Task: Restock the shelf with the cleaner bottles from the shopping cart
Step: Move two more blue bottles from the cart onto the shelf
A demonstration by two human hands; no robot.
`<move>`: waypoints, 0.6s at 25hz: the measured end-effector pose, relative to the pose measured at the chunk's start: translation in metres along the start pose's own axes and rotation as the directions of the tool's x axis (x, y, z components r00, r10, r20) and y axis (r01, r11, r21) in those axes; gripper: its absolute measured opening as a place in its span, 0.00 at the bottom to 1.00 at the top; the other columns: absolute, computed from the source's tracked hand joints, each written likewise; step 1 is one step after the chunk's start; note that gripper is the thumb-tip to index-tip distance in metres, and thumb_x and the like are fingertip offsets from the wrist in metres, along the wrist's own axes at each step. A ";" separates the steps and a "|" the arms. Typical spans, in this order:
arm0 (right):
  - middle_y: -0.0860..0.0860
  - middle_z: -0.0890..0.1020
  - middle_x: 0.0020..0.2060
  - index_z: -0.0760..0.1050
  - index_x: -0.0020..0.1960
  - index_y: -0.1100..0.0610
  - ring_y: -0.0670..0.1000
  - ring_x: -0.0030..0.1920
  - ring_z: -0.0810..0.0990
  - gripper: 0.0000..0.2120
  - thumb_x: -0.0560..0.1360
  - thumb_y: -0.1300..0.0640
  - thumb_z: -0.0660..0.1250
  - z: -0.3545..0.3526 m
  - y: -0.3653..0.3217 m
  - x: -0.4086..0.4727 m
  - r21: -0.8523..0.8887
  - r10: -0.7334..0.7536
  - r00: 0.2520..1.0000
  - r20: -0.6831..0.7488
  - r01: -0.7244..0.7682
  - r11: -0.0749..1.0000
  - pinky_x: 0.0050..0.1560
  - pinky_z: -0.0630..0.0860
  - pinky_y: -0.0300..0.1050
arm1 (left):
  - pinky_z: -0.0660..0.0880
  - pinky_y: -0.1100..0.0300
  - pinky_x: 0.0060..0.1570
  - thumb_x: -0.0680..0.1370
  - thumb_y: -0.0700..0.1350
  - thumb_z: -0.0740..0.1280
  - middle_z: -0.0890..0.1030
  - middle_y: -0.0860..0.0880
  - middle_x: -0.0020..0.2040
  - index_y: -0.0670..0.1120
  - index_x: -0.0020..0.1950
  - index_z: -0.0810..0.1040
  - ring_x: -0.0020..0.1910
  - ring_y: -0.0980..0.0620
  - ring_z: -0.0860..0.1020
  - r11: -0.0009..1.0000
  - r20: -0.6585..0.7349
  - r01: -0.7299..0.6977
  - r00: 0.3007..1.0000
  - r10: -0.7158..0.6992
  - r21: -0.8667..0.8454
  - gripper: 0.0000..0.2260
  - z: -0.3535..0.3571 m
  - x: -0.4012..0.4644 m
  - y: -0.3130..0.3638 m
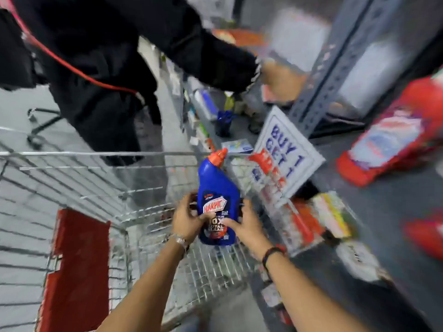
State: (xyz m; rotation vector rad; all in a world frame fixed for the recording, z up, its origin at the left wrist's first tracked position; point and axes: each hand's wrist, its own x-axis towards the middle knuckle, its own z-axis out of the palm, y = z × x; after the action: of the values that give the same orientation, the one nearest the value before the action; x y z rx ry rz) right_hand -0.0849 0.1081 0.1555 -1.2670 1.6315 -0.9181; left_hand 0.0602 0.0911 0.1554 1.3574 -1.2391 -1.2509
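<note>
Blue plastic, one item: a cleaner bottle (217, 202) with an orange-red cap (217, 156), label reading HARPIC, held upright over the wire shopping cart (96, 188) near its right wall. I log it as above the basket floor, not resting on the mesh, cap level with the cart's top rail.

Left hand (188, 220): closed around the bottle's left side at label height, thumb across the front, fingers wrapped behind. A metal bracelet (178, 240) sits on that wrist.

Right hand (244, 224): closed on the bottle's right side, thumb lying over the lower label, fingers curled round the far edge. A dark cord band (272, 254) with a red bead is on that wrist.

Cart contents, as far as I can read them: a red panel (76, 267) at the near left end; the rest of the basket floor I see is bare mesh.

Shelf (383, 212), right of the cart: dark grey deck, heavily blurred. On it I count a red refill pouch (393, 137) lying tilted and a second red item (424, 233) at the frame's edge, type unreadable. A white sign (287, 152) printed BUY 1 GET 1 leans at the shelf's front edge, just beside the bottle's cap.

Other: a person in dark clothing (100, 68) stands beyond the cart, one arm stretched towards the shelving; that hand (280, 80) is too smeared to judge.
</note>
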 end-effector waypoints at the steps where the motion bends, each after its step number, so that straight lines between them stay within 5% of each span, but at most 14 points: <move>1: 0.64 0.76 0.57 0.63 0.60 0.65 0.61 0.57 0.77 0.26 0.67 0.69 0.71 -0.036 -0.015 -0.032 0.021 -0.039 0.994 -0.106 0.041 0.999 0.60 0.74 0.60 | 0.75 0.57 0.49 0.63 0.34 0.74 0.79 0.45 0.50 0.43 0.56 0.72 0.46 0.49 0.77 0.998 0.073 -0.062 0.995 0.063 -0.009 0.24 0.022 -0.020 0.032; 4: 0.59 0.77 0.53 0.65 0.55 0.59 0.56 0.53 0.79 0.24 0.66 0.69 0.72 -0.118 -0.033 -0.122 0.049 -0.116 0.929 -0.351 0.142 0.989 0.57 0.77 0.56 | 0.76 0.73 0.35 0.61 0.30 0.74 0.79 0.51 0.43 0.45 0.53 0.75 0.38 0.61 0.78 0.975 0.312 -0.215 0.924 0.223 -0.061 0.24 0.080 -0.076 0.098; 6: 0.54 0.78 0.50 0.66 0.50 0.52 0.47 0.49 0.80 0.22 0.66 0.69 0.72 -0.168 -0.030 -0.190 0.053 -0.143 0.861 -0.489 0.193 0.980 0.54 0.79 0.48 | 0.75 0.76 0.32 0.60 0.29 0.74 0.78 0.52 0.42 0.44 0.52 0.75 0.35 0.64 0.79 0.950 0.465 -0.295 0.830 0.308 -0.103 0.24 0.126 -0.121 0.130; 9: 0.45 0.78 0.47 0.66 0.46 0.48 0.49 0.49 0.80 0.22 0.66 0.69 0.73 -0.234 -0.012 -0.288 0.034 -0.117 0.721 -0.683 0.192 0.981 0.53 0.78 0.49 | 0.76 0.75 0.36 0.57 0.35 0.77 0.77 0.53 0.45 0.48 0.51 0.74 0.39 0.63 0.79 0.892 0.636 -0.409 0.641 0.430 -0.191 0.26 0.197 -0.195 0.164; 11: 0.43 0.78 0.46 0.67 0.48 0.48 0.43 0.47 0.80 0.23 0.66 0.69 0.73 -0.269 0.004 -0.352 0.006 -0.092 0.607 -0.789 0.158 0.987 0.50 0.78 0.41 | 0.76 0.74 0.37 0.58 0.36 0.78 0.76 0.54 0.46 0.51 0.52 0.73 0.40 0.64 0.79 0.839 0.708 -0.474 0.495 0.504 -0.267 0.27 0.244 -0.247 0.178; 13: 0.44 0.78 0.47 0.67 0.49 0.49 0.36 0.45 0.79 0.22 0.66 0.69 0.72 -0.296 0.023 -0.406 -0.010 -0.066 0.499 -0.864 0.114 0.993 0.47 0.77 0.33 | 0.76 0.66 0.42 0.59 0.35 0.77 0.75 0.52 0.46 0.49 0.54 0.73 0.43 0.57 0.78 0.810 0.750 -0.489 0.388 0.535 -0.325 0.27 0.290 -0.296 0.184; 15: 0.46 0.79 0.48 0.67 0.51 0.50 0.40 0.47 0.79 0.21 0.67 0.67 0.72 -0.318 0.041 -0.445 -0.015 -0.037 0.405 -0.913 0.059 0.998 0.49 0.77 0.36 | 0.73 0.58 0.48 0.59 0.35 0.77 0.75 0.48 0.48 0.42 0.56 0.73 0.47 0.48 0.76 0.789 0.775 -0.513 0.325 0.543 -0.338 0.27 0.331 -0.338 0.182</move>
State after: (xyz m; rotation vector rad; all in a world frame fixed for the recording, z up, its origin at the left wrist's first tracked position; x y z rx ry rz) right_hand -0.3401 0.5657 0.3162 -0.7539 2.3962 -1.8985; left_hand -0.2851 0.4135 0.3396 0.0887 -2.1060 -1.4341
